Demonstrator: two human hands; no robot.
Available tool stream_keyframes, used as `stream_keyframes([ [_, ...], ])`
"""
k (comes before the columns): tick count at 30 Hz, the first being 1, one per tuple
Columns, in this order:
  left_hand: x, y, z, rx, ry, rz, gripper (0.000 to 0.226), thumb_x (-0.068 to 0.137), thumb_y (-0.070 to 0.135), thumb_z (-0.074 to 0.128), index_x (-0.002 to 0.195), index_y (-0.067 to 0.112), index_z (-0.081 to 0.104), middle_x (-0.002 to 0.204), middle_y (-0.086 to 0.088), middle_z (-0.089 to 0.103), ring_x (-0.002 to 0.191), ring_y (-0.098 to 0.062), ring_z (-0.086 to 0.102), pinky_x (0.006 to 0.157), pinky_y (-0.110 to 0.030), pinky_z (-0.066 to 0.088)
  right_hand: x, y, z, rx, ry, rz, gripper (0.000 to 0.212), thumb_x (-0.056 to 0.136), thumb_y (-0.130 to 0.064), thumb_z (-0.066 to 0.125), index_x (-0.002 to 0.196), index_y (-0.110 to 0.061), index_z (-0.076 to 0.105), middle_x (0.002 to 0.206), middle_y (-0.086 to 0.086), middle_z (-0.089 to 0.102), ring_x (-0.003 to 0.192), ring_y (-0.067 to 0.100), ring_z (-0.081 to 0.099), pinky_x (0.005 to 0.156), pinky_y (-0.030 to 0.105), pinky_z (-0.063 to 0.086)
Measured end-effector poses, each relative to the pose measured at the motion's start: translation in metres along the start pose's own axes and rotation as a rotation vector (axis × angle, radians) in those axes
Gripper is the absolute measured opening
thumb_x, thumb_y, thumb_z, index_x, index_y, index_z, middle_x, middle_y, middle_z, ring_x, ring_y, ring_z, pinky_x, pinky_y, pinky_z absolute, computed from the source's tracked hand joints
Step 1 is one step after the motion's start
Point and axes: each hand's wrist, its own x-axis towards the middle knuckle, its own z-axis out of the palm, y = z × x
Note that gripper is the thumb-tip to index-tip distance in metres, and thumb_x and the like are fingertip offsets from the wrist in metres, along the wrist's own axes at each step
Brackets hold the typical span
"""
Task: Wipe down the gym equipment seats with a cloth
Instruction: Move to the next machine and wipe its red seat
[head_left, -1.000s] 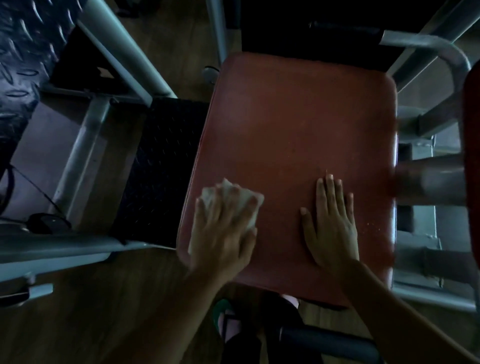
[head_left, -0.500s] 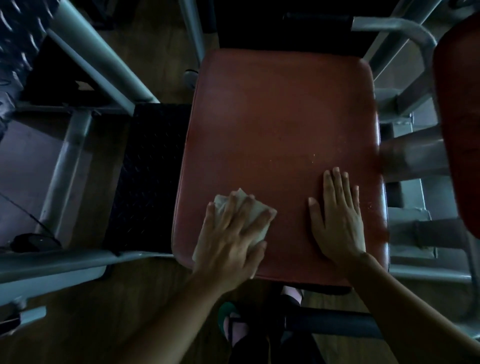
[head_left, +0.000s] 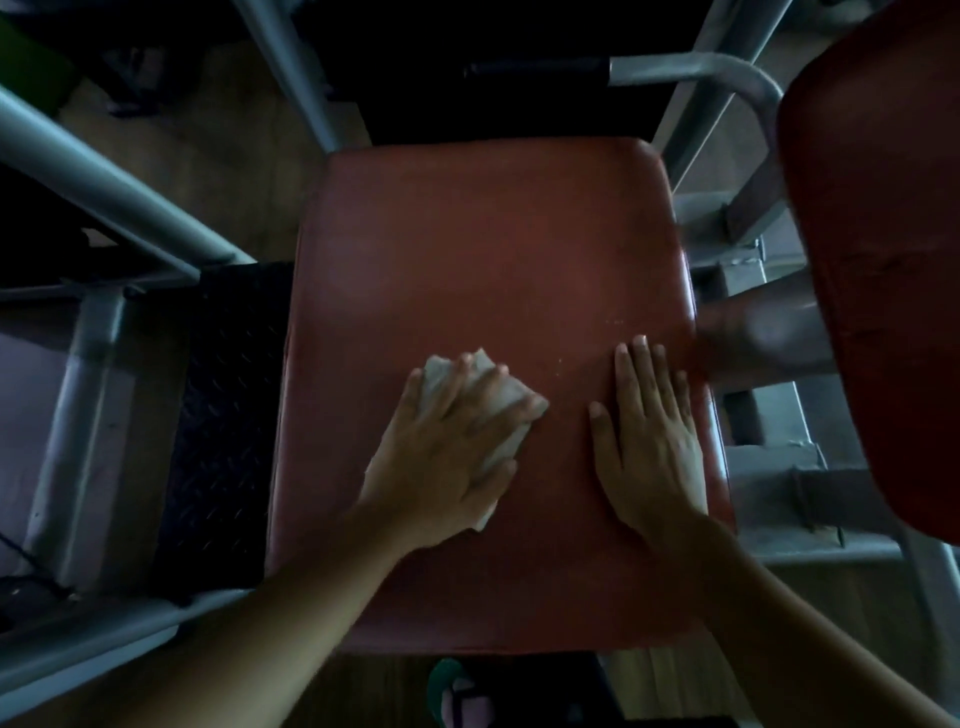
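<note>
A white cloth (head_left: 511, 400) is pressed onto the red seat (head_left: 483, 249) by the left hand (head_left: 452, 441), fingers seemingly straight; the right hand (head_left: 649, 441) is laid flat, empty.

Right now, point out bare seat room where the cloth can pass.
Free: the red seat, its far half, beyond both hands to the back edge. Crowded: the near half, left hand pressing the cloth, right hand flat beside it.
</note>
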Motion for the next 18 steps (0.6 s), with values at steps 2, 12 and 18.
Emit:
stream_keyframes([
  [2,0.019,-0.025,-0.003,0.039,0.029,0.031,0.057,0.090,0.050,0.031,0.146,0.040,0.024,0.154,-0.002,0.031,0.144,-0.032,0.021,0.111,-0.059,0.024,0.000,0.000,0.001,-0.001,0.002,0.005,0.062,0.098,-0.039,0.025,0.150,-0.006,0.022,0.159,0.010,0.015,0.148,0.019,0.005,0.120,0.030,-0.003],
  [12,0.116,-0.010,-0.007,0.073,0.132,-0.120,0.056,0.092,0.044,0.031,0.146,0.036,0.024,0.155,-0.004,0.024,0.144,-0.033,0.015,0.110,-0.063,0.018,-0.002,-0.002,-0.001,0.005,0.005,0.060,0.062,0.097,-0.038,0.025,0.149,-0.004,0.022,0.159,0.012,0.014,0.148,0.022,0.007,0.120,0.035,0.002],
  [18,0.157,-0.045,-0.009,0.095,0.104,0.072,0.056,0.091,0.050,0.031,0.145,0.041,0.023,0.153,0.000,0.029,0.143,-0.032,0.019,0.111,-0.060,0.022,-0.001,0.004,-0.002,-0.003,-0.001,0.117,0.063,0.097,-0.037,0.028,0.150,-0.005,0.018,0.159,0.011,0.011,0.148,0.021,0.005,0.119,0.038,0.003],
])
